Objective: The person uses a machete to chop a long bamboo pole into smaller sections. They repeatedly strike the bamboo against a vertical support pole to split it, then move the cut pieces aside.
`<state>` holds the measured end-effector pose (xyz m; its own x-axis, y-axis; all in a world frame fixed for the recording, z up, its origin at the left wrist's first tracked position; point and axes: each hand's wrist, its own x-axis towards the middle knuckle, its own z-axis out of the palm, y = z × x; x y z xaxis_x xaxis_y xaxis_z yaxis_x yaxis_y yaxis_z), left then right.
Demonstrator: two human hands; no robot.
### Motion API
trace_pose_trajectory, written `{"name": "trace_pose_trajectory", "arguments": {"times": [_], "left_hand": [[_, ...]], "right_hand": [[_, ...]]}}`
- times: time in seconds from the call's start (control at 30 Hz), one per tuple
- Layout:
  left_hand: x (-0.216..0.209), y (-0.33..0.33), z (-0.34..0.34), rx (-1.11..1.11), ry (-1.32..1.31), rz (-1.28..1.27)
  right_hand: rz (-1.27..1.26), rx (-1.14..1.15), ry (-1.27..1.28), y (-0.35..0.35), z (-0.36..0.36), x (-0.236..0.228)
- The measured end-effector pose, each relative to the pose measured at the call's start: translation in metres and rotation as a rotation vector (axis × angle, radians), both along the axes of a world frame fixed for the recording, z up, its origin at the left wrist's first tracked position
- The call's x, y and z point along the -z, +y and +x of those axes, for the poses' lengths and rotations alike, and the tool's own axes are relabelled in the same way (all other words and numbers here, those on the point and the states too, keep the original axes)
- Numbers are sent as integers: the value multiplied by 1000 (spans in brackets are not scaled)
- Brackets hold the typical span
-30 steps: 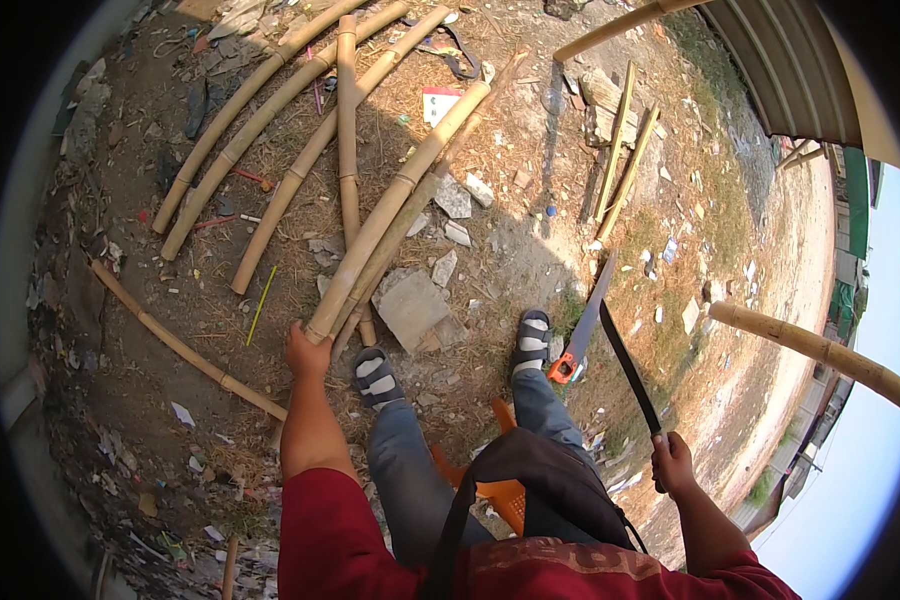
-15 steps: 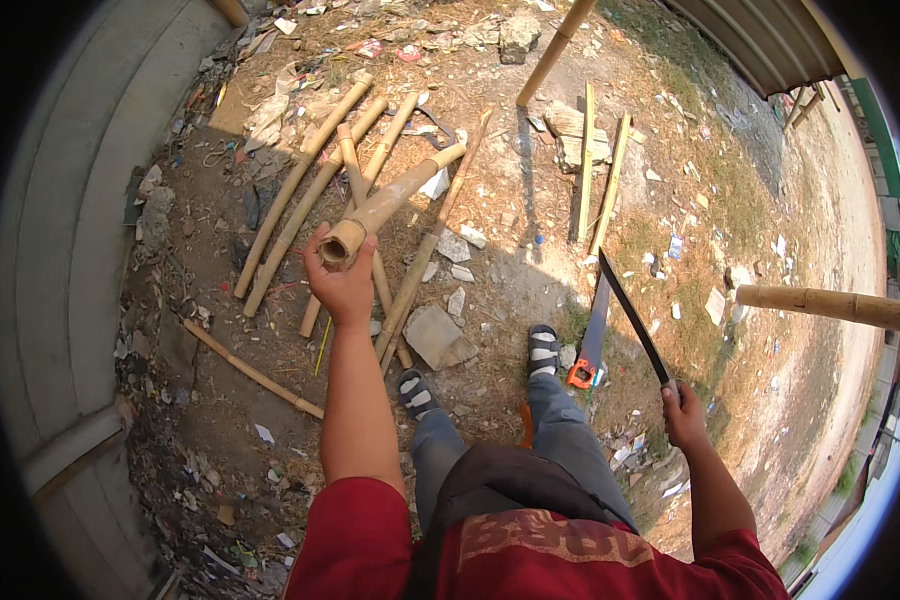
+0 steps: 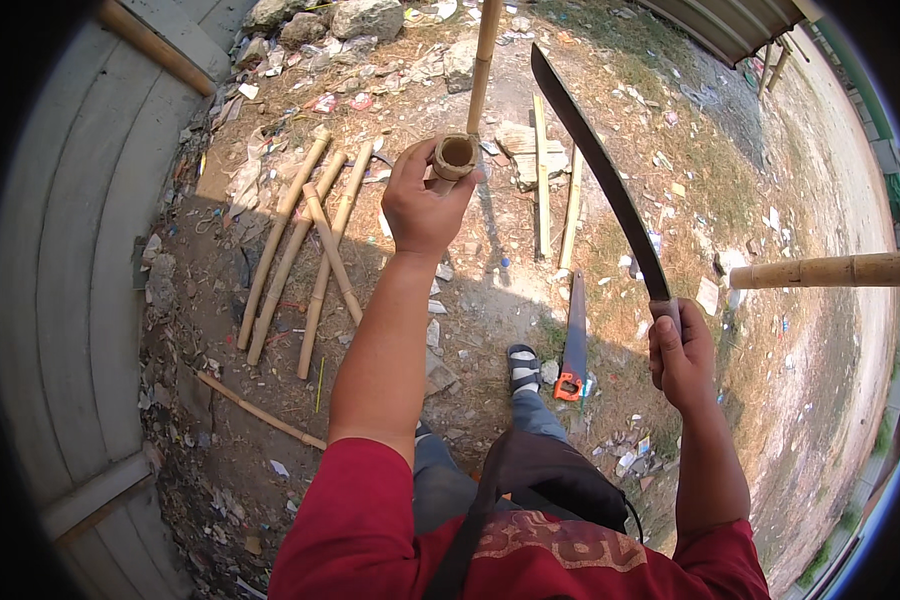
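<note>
My left hand point(image 3: 420, 205) is wrapped round the upper end of a bamboo pole point(image 3: 455, 172), held out in front of me. Its hollow cut end faces up toward me; most of its length is hidden behind my hand and forearm. In my right hand point(image 3: 685, 365) is the handle of a machete point(image 3: 608, 178). The long, dark blade points up and away, leaning left, apart from the bamboo. On the ground beyond my left arm lie several cut bamboo poles point(image 3: 281, 240), one crossing over another.
A handsaw point(image 3: 575, 335) with an orange handle lies right of my foot. Two split bamboo strips point(image 3: 542, 190) lie farther off, beside an upright bamboo post point(image 3: 484, 70). Another bamboo post point(image 3: 820, 271) juts in from the right. A grey wall point(image 3: 70, 250) borders the left; litter and stones cover the ground.
My left hand has carried the bamboo pole up and to the right, tipping its hollow end upward. My right hand has raised the machete, and the blade now points higher.
</note>
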<state>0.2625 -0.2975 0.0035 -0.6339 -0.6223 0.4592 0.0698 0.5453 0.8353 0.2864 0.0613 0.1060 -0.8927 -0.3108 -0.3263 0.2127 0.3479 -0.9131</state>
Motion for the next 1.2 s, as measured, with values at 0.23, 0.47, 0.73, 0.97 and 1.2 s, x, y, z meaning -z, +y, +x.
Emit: {"name": "trace_pose_trajectory", "arguments": {"times": [0.23,0.47,0.73,0.97,1.2], "left_hand": [[19,38,-29,113,-58,234],[21,59,-38,99,-59,269],[30,53,-34,100,-26,244],[62,46,-24,183,-261,48],[64,96,38,314,-169,892]], "right_hand": [[105,-127,227,-50,-18,-2],[220,-180,207,-70,-26,13],[240,-185,283,-83,-28,24],[254,-199,362,-82,-27,30],[250,-202,342,-96,-13,42]]}}
